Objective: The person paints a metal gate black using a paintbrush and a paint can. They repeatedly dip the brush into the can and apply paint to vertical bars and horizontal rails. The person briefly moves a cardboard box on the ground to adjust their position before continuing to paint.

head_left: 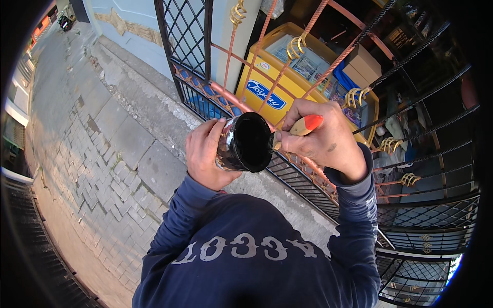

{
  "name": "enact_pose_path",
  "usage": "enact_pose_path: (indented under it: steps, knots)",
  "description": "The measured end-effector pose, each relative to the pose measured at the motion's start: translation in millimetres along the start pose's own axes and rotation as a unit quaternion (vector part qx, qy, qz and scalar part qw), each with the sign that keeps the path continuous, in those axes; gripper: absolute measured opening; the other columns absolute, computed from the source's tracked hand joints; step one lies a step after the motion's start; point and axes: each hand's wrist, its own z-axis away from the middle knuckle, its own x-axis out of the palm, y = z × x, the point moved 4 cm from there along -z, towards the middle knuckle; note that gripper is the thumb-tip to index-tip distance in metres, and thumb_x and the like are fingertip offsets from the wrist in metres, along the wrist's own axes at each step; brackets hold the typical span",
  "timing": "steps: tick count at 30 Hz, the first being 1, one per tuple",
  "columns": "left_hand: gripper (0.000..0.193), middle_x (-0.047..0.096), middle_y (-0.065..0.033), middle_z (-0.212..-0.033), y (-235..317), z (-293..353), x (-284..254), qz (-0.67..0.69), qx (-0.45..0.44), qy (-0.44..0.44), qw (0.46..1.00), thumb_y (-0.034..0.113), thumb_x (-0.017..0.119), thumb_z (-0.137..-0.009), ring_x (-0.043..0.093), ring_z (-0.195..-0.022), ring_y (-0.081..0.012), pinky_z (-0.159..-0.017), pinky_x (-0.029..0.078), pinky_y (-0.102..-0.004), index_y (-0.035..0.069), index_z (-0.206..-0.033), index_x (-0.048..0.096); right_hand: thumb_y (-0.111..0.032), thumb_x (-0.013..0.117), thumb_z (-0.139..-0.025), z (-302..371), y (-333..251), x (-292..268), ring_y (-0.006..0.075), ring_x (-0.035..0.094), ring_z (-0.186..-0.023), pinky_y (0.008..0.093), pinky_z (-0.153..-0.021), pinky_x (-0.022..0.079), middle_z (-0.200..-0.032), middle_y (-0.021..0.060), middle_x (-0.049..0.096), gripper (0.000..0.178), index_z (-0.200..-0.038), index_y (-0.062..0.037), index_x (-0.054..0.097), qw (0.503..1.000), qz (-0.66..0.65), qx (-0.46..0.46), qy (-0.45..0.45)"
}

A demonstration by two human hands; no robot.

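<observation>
At the centre of the frame, above a strip of grey concrete (167, 161), my left hand (204, 154) cups a small tin (229, 150), fingers on its outer wall, its round black mouth facing up. Just to the right, my right hand (331, 136) pinches a wooden-handled brush (303, 126) with a red-orange tip, its far end at the tin's rim. Each grip is closed on its load; how full the tin is, the dark interior does not let me tell. Spillage looks like the chief hazard: a slackened left grip or a slick wall could let the tin tip, sending anything wet onto the concrete. Pressing the brush too hard on the rim could jolt it, or flick dark drops onto my blue sleeve (354, 210). Toward the upper centre, a copper-coloured rail (228, 96) and a yellow freezer (290, 82) could catch stray spatter from a hasty swing.
</observation>
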Motion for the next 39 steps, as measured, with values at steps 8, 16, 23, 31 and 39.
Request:
enact_pose_path:
  steps: [8, 16, 23, 31, 39]
  knots:
    - [0.102, 0.06, -0.0196, -0.13, -0.7, -2.3, 6.9, 0.0, -0.006, -0.034, 0.999, 0.019, 0.092, -0.048, 0.059, -0.116, -0.0389, -0.099, 0.043, -0.0502, 0.003, -0.141, 0.053, -0.008, 0.08, -0.07, 6.3, 1.4, -14.2, 0.0304, 0.07, -0.068, 0.0363, -0.065, 0.054, -0.074, 0.0127, 0.07, 0.02, -0.084, -0.0014, 0.068, 0.999, 0.018, 0.016, -0.023]
    - [0.101, 0.06, -0.0188, -0.128, -3.8, -3.2, 8.6, 0.013, -0.012, -0.038, 0.999, 0.019, 0.091, -0.049, 0.06, -0.116, -0.0386, -0.099, 0.043, -0.0493, 0.003, -0.142, 0.053, -0.004, 0.08, -0.071, 1.6, -7.0, -8.2, 0.0325, 0.071, -0.078, 0.0376, -0.071, 0.055, -0.085, 0.0135, 0.072, 0.023, -0.091, -0.0011, 0.069, 0.995, 0.003, -0.093, -0.039]
    - [0.1, 0.06, -0.0187, -0.128, -5.9, -3.1, 6.2, 0.03, -0.021, -0.013, 0.999, 0.019, 0.091, -0.049, 0.06, -0.114, -0.0387, -0.098, 0.044, -0.0486, 0.003, -0.141, 0.055, -0.005, 0.08, -0.072, 0.8, 0.4, -4.3, 0.0312, 0.071, -0.088, 0.0402, -0.082, 0.054, -0.093, 0.011, 0.074, 0.017, -0.086, -0.0041, 0.07, 0.967, -0.038, -0.147, -0.206]
    - [0.098, 0.06, -0.0192, -0.128, -5.8, 0.5, 3.4, 0.008, -0.015, -0.025, 1.0, 0.021, 0.092, -0.049, 0.06, -0.114, -0.0381, -0.098, 0.044, -0.0481, 0.003, -0.139, 0.057, -0.004, 0.072, -0.072, -0.1, 6.7, -11.8, 0.0281, 0.069, -0.081, 0.0394, -0.076, 0.052, -0.083, 0.0069, 0.073, 0.009, -0.08, -0.0048, 0.07, 0.956, -0.095, -0.141, -0.238]
    - [0.099, 0.06, -0.0194, -0.129, -0.7, 11.4, 0.6, 0.01, -0.037, -0.035, 0.999, 0.021, 0.092, -0.049, 0.06, -0.116, -0.0387, -0.098, 0.044, -0.0484, 0.002, -0.139, 0.056, 0.0, 0.078, -0.071, 11.1, -1.4, -15.1, 0.0247, 0.076, -0.085, 0.0326, -0.074, 0.056, -0.079, 0.0117, 0.073, 0.014, -0.08, -0.0007, 0.067, 0.987, -0.124, -0.039, -0.098]
